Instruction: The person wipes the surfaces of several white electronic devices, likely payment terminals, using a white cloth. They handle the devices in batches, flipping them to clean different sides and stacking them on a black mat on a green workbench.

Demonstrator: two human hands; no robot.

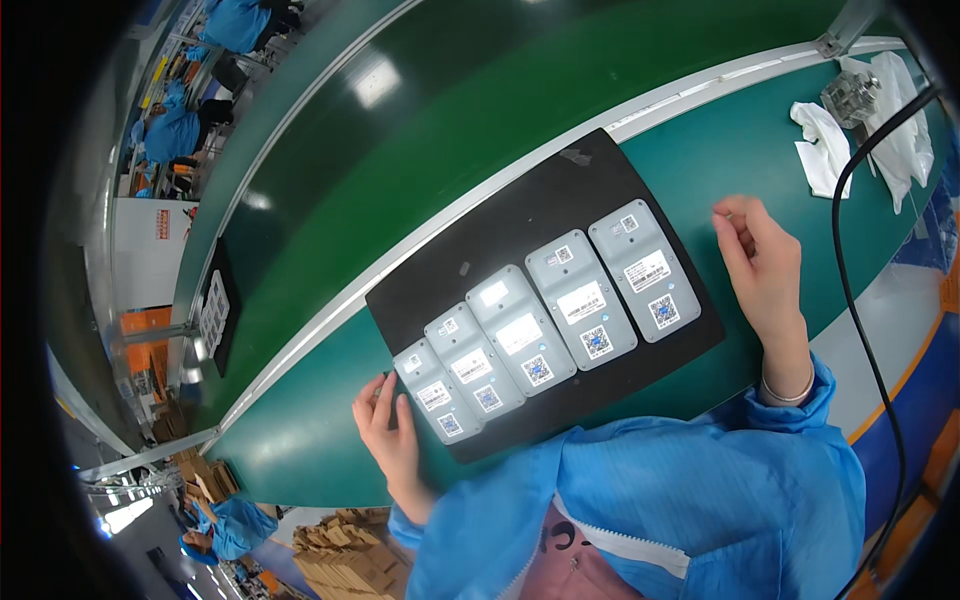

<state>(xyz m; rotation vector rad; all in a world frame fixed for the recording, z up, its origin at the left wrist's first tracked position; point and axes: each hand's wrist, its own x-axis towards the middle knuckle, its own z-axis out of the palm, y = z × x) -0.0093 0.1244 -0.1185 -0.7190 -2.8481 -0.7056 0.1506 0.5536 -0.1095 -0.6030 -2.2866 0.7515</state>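
Observation:
Several grey flat devices with rounded corners, each with white labels and a square code, lie side by side on a black mat (540,210). The leftmost device (433,390) is nearest my left hand (390,430), whose fingers reach along the mat's left edge with the thumb apart; I see nothing held in it. Off the mat's right side is my right hand (765,260), fingers curled in toward the thumb, with no object visible in it. It is closest to the rightmost device (645,270) but does not touch it.
Beneath the mat is a green table (290,450); a white rail separates it from a glossy green belt (440,110). White cloth (822,150) and a metal block (850,97) lie at far right. A black cable (845,250) hangs at right. Co-workers in blue (172,135) are at left.

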